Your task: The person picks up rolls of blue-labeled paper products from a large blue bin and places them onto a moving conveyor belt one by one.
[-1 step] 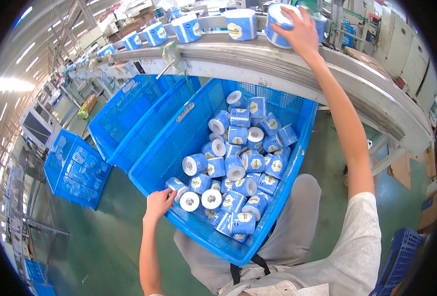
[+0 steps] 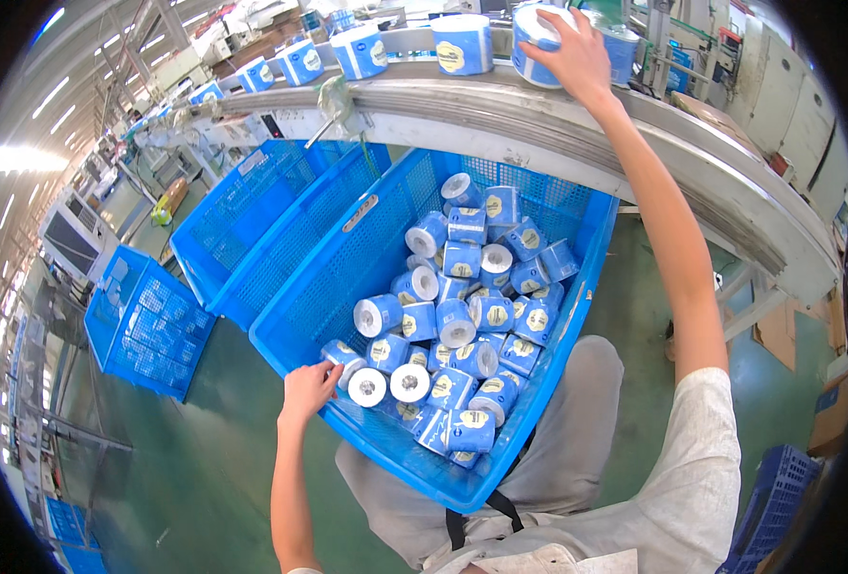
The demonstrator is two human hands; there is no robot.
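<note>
A roll of toilet paper (image 2: 531, 63) in blue-and-white wrapping stands on the conveyor at the top. My right hand (image 2: 577, 59) grips it from above, fingers spread over its top and side. Another wrapped roll (image 2: 619, 57) is partly hidden behind that hand. My left hand (image 2: 311, 390) rests at the near left corner of a large blue plastic crate (image 2: 295, 304), its fingers curled over the rim. Close to those fingertips lies a roll (image 2: 344, 359) inside the crate. Many more wrapped rolls (image 2: 462, 258) lie jumbled there, some showing white ends.
The conveyor (image 2: 424, 102) crosses beyond the crate, with several rolls (image 2: 359, 51) standing in a row on it. More blue crates (image 2: 242, 206) stand to the left, one apart on the green floor (image 2: 194, 469). A dark blue crate (image 2: 773, 497) and cardboard boxes (image 2: 833, 411) are at the right.
My right hand and the roll under it have shifted very slightly left, as has the roll beside it. My left hand stays at the crate's rim.
</note>
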